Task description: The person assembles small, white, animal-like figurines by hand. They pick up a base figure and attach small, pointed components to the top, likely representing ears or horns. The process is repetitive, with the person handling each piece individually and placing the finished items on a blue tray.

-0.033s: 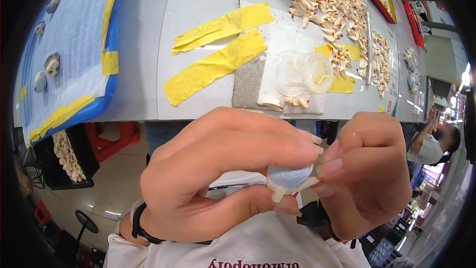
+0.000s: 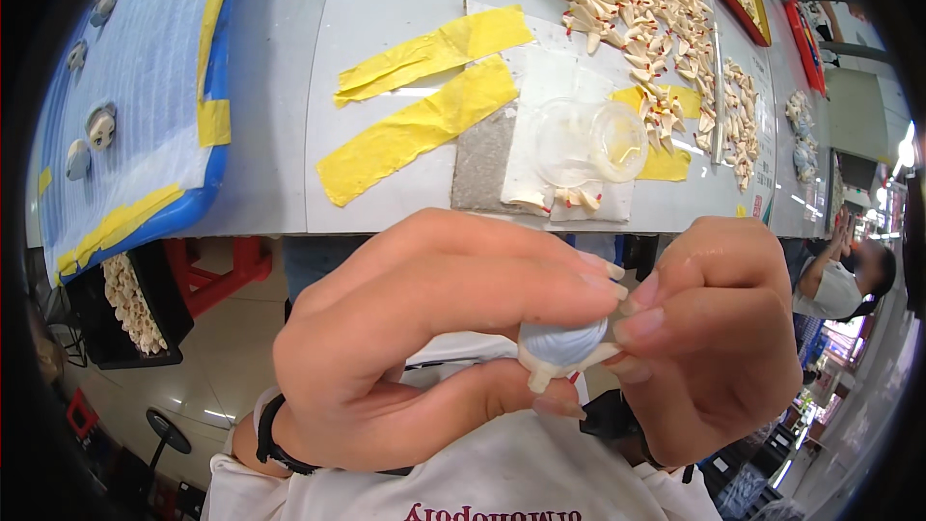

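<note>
Figurine part (image 2: 564,340), blue and cream, sits before the near edge of the table (image 2: 270,164), pinched between thumb and fingers of the left hand (image 2: 405,314). The right hand (image 2: 719,347) pinches a pale tip (image 2: 602,355) at its side; whether that tip is a separate piece, I cannot tell. Almost nothing differs from the previous picture: both grips hold, so the part appears kept steady.

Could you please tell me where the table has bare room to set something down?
Bare table lies between the blue tray and the two long yellow tape strips, and above those strips in the picture. The right is crowded with a plastic cup and cream pieces.
</note>
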`<state>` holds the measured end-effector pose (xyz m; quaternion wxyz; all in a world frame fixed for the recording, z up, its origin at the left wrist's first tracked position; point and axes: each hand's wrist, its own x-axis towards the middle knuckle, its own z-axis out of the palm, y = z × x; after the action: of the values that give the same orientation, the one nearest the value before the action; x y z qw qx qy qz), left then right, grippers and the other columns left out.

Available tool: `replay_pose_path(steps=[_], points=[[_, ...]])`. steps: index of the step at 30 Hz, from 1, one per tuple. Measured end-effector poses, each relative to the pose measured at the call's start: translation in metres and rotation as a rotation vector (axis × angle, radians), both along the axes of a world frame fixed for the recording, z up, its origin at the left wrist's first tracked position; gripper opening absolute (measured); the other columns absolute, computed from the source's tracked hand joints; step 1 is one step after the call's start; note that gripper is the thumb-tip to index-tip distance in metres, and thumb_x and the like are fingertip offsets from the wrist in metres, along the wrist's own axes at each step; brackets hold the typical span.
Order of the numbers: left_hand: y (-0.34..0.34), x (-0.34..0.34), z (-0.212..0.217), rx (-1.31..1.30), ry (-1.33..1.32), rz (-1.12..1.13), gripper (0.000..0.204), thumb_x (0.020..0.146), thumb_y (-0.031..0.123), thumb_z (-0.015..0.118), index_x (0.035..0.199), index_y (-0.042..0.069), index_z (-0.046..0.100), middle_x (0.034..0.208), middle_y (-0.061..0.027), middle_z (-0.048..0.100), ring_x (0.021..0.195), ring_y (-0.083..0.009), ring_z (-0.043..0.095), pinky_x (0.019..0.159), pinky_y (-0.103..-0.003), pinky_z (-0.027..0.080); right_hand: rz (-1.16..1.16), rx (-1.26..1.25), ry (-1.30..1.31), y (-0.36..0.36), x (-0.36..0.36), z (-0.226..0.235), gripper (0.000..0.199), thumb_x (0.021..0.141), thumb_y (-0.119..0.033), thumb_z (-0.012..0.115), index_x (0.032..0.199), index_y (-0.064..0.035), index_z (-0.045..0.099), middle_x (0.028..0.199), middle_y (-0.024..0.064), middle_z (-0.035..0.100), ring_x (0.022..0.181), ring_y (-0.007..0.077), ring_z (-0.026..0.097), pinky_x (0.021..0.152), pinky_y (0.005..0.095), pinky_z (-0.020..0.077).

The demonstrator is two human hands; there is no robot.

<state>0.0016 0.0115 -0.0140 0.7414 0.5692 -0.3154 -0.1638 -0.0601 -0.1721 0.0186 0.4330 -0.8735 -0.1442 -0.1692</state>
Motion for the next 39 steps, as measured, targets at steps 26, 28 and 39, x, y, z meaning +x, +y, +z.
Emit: replay_pose_path(steps=[26, 28, 39], points=[[0.001, -0.003, 0.007, 0.014, 0.049, 0.024, 0.031, 0.065, -0.016, 0.049, 0.093, -0.005, 0.058, 0.094, -0.0248, 0.055, 0.088, -0.0295, 0.061, 0.074, -0.029, 0.051, 0.137, -0.028, 0.028, 0.007, 0.018, 0.015, 0.025, 0.054, 0.006, 0.063, 0.073, -0.008, 0.055, 0.072, 0.0055, 0.054, 0.059, 0.0151, 0.042, 0.051, 0.0286, 0.0293], [0.002, -0.003, 0.007, 0.044, 0.025, 0.033, 0.032, 0.064, -0.017, 0.049, 0.092, -0.005, 0.058, 0.093, -0.0244, 0.056, 0.087, -0.0287, 0.061, 0.073, -0.028, 0.051, 0.12, -0.023, 0.027, 0.007, 0.016, 0.011, 0.023, 0.055, 0.005, 0.064, 0.072, -0.008, 0.054, 0.072, 0.0055, 0.054, 0.058, 0.0151, 0.042, 0.051, 0.0288, 0.0294], [0.003, -0.002, 0.009, 0.155, -0.129, 0.08, 0.026, 0.065, -0.003, 0.069, 0.09, -0.002, 0.059, 0.09, -0.0219, 0.057, 0.078, -0.0247, 0.062, 0.069, -0.026, 0.051, 0.156, 0.053, 0.016, 0.009, 0.019, 0.005, 0.024, 0.055, 0.006, 0.064, 0.072, -0.0076, 0.054, 0.07, 0.0057, 0.055, 0.056, 0.0151, 0.044, 0.051, 0.0282, 0.0314]])
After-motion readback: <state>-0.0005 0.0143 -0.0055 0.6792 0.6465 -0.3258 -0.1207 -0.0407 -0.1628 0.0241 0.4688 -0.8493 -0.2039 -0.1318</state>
